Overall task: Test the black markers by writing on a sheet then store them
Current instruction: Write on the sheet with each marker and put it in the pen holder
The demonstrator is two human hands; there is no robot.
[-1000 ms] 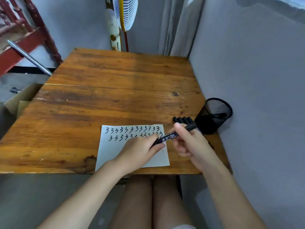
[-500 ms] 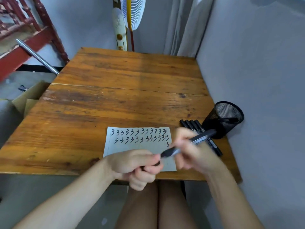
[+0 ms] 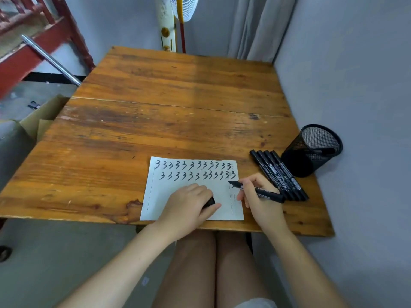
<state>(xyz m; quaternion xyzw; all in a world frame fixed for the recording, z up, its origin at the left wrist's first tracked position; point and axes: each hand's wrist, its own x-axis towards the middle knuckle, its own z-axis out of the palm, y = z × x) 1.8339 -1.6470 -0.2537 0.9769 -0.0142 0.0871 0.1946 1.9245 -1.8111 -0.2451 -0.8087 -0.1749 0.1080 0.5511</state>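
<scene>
The right hand [image 3: 259, 197] grips an uncapped marker [image 3: 258, 191] by its barrel, tip over the right edge of the sheet [image 3: 222, 192]. The marker looks light, stiff and smooth. The left hand [image 3: 189, 207] is closed around the cap [image 3: 210, 201], pressing the thin sheet on the desk [image 3: 155, 121]. 4 markers [image 3: 279, 174] lie beside the cup [image 3: 311, 150].

sheet [image 3: 224, 210] with two rows of handwritten 3s, marker labels unreadable

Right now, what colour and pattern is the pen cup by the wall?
Black wire mesh, see-through; the pen cup shows best in the head view.
</scene>
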